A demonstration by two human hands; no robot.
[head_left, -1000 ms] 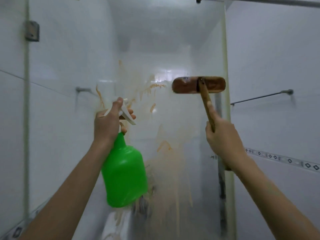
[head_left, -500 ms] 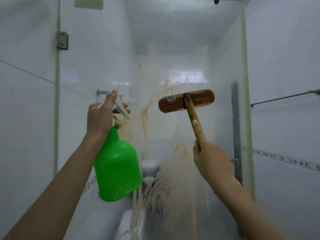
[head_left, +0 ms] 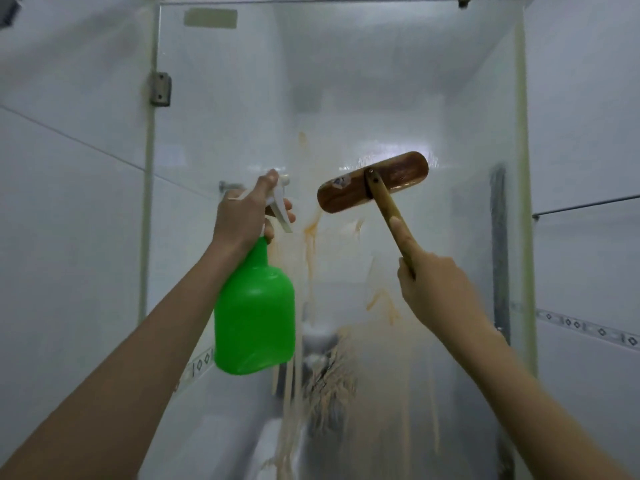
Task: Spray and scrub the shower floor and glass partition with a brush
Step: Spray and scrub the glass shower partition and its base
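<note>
The glass partition (head_left: 346, 81) fills the middle of the view, streaked with orange-brown drips that run down its lower half. My left hand (head_left: 244, 216) grips the white trigger head of a green spray bottle (head_left: 254, 315), which hangs tilted in front of the glass. My right hand (head_left: 434, 289) holds the wooden handle of a scrub brush, index finger stretched along it. The brown wooden brush head (head_left: 374, 181) lies tilted against the glass, right end higher. The shower floor is out of view.
A metal hinge (head_left: 160, 89) clamps the glass edge at the upper left. White tiled walls (head_left: 69, 202) flank both sides, and a thin towel rail (head_left: 585, 205) crosses the right wall. A vertical metal strip (head_left: 498, 254) runs behind the glass on the right.
The brush head has slid left and down across the glass and tilted, its right end now higher. The view has shifted left, and the spray bottle stays raised in my left hand.
</note>
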